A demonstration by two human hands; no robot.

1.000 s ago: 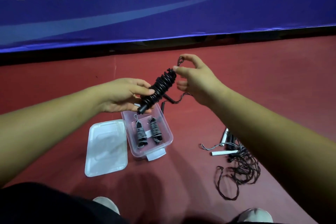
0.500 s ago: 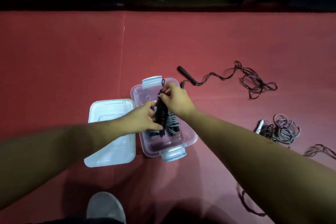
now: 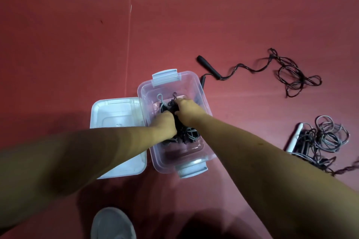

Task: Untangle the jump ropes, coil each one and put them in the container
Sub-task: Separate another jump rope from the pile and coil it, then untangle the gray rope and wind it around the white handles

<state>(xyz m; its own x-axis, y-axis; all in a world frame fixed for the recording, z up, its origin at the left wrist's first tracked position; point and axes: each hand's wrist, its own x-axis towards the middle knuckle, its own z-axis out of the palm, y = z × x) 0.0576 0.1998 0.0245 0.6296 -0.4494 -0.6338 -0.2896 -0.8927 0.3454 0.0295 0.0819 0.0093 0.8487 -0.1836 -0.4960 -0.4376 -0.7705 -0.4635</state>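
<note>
Jump ropes [image 3: 187, 137] in and beside container [image 3: 165, 77]

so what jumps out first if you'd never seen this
The left hand and right hand grip a coiled black rope inside the clear container at centre, lid beside it on the left. A loose black rope trails upper right; a tangled pile lies at the right edge.

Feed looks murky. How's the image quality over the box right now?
Head view: dim overall, with the forearms in deep shadow toward the bottom edge. Head view: left hand and right hand are slightly smeared over the box, and the coils under them merge into one dark mass. Head view: the loose rope reads clearly.
</note>
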